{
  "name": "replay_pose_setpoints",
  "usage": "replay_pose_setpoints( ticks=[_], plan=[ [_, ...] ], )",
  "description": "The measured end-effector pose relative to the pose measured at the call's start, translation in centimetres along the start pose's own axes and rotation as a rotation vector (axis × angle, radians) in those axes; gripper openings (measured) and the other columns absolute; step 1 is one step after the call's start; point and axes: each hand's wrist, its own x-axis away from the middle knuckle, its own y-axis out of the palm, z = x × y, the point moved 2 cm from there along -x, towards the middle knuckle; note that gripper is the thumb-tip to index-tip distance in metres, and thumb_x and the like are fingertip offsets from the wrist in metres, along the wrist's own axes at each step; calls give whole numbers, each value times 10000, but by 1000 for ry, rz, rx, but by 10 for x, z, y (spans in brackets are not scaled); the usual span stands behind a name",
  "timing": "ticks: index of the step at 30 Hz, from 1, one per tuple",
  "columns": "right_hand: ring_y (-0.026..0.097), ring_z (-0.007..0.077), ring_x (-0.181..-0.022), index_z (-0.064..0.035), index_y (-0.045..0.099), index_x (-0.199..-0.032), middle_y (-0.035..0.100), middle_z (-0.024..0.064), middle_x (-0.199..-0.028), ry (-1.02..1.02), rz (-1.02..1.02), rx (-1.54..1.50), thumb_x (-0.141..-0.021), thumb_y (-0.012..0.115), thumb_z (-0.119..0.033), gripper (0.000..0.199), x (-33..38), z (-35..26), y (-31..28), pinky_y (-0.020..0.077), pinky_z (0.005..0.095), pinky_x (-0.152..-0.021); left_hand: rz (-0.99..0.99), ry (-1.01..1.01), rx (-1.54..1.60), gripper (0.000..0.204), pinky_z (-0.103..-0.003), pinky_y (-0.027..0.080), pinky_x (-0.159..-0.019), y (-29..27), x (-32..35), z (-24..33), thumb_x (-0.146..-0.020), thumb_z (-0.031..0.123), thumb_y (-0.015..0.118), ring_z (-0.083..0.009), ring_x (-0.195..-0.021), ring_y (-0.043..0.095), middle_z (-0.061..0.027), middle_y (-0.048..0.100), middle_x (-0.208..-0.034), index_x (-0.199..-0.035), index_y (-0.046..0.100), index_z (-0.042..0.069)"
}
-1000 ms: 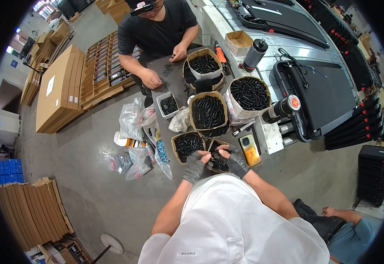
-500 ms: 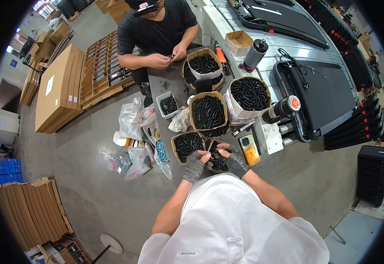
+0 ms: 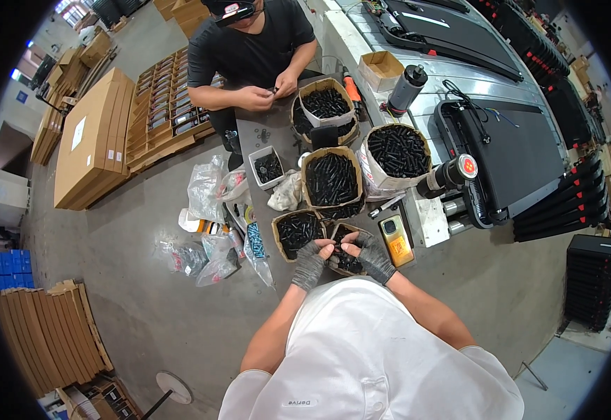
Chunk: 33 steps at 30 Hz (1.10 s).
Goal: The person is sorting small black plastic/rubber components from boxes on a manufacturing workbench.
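My left hand (image 3: 313, 262) and my right hand (image 3: 366, 255), both in grey fingerless gloves, meet close to my body with fingertips pinched together. Whatever sits between those fingertips is too small to make out. Below them is a small cardboard box (image 3: 354, 272) of black parts, partly hidden by the hands. Beside my left hand stands another cardboard box (image 3: 278, 229) filled with black, short, rod-like pieces. A phone (image 3: 397, 241) in a yellowish case lies to the right of my right hand.
Several more boxes of black pieces, including a large one (image 3: 382, 180), cover the grey table (image 3: 253, 129). A white tray (image 3: 257, 175) and a crumpled cloth (image 3: 286, 193) lie left of them. Across the table a co-worker (image 3: 249, 52) handles a small part. Plastic bags (image 3: 207, 185) lie at the left.
My right thumb and fingers have shifted slightly and drawn in toward the left fingertips. The boxes and the co-worker look the same.
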Motion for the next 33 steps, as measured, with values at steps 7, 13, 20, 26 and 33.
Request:
replay_pose_setpoints(
  ticks=[7, 13, 20, 26, 33],
  plan=[
    [585, 116, -815, -25, 625, -970, 641, 25, -873, 11, -65, 177, -840, 692, -201, 229, 1, -22, 8, 486, 283, -773, -82, -28, -44, 296, -263, 475, -803, 1, 2, 3, -893, 210, 656, -100, -892, 589, -26, 683, -977, -1114, 670, 14],
    [586, 132, -845, -12, 634, -987, 645, 45, -893, 4, -18, 295, -830, 715, -235, 285, 3, -28, 13, 478, 289, -784, -18, 25, -37, 277, -258, 477, -799, 1, -1, 0, -898, 200, 649, -99, -875, 590, -24, 681, -977, -1100, 674, 12],
    [593, 151, -863, -4, 617, -1004, 645, 67, -906, -117, 25, 317, -854, 640, -179, 232, 2, -23, 14, 476, 298, -804, -27, -13, -3, 310, -282, 486, -821, 3, -3, 9, -883, 186, 662, -124, -892, 604, -32, 677, -960, -1138, 646, 10],
    [625, 187, -822, -18, 614, -963, 653, 92, -866, -194, -43, 428, -832, 617, -145, 183, 2, -27, 11, 492, 313, -762, -191, 93, -281, 379, -305, 480, -861, 1, 1, 33, -841, 180, 685, -167, -955, 618, -100, 680, -1031, -1164, 617, -5],
    [627, 263, -812, -26, 620, -945, 615, 111, -827, -364, -57, 607, -814, 663, -67, 144, 5, -32, 19, 492, 332, -732, -319, 189, -575, 312, -345, 501, -791, -5, -12, 28, -788, 95, 631, -280, -905, 649, -180, 662, -965, -1080, 591, -6]
  ],
)
